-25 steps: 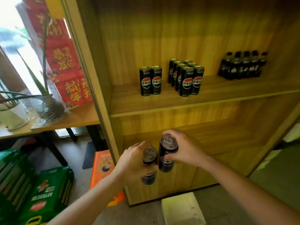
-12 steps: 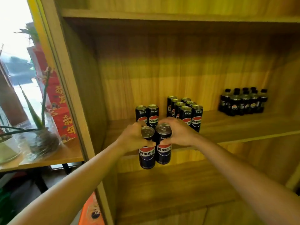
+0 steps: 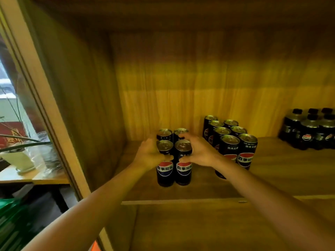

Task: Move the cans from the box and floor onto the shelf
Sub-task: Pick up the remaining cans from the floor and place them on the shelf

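Left hand (image 3: 151,154) wraps one upright can (image 3: 164,165), right hand (image 3: 198,151) its twin (image 3: 183,164), both touching, bases seemingly on the shelf (image 3: 199,189) directly before two rear cans (image 3: 172,134) (larger block (image 3: 230,142) just right), so release means lifting fingers straight off.

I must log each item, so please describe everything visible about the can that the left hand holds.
The can in the left hand is a slim, dark metal cylinder with a silver pull-tab top and a red, white and blue round logo carrying white Chinese characters. It stands upright, its base apparently down on the wooden shelf near the front edge. The left hand wraps its upper half. It looks pressed against the matching can on its right, and two more cans stand just behind.
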